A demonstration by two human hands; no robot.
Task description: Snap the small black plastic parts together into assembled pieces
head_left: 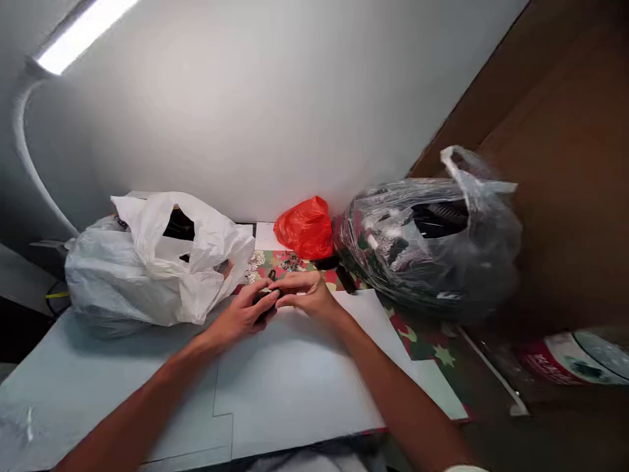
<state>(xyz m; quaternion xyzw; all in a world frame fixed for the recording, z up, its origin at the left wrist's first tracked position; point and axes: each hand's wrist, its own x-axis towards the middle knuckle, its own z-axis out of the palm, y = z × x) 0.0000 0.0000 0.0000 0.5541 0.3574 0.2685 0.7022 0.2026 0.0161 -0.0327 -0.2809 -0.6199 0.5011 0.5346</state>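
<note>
Fingers of my left hand [246,313] are wrapped round a small black object [260,297]; its kind is not clear, since the hand covers much of it. My right hand [309,295] meets it from the right, with thumb and fingertips drawn together at the object's edge. Whatever may lie in that pinch is too small to make out. Just beyond the hands is a heap of small pale pieces [255,262], and beside it a heap of small metallic bits [291,263]. A black block-like piece [346,280] lies to the right.
On the left stands a full white plastic bag [132,275]. A red plastic bag [305,229] sits at the back, beside a bulging clear bag [393,242] of dark items. White sheets [295,393] cover the table over a camouflage-patterned cloth [445,354]. A lamp [83,36] shines above.
</note>
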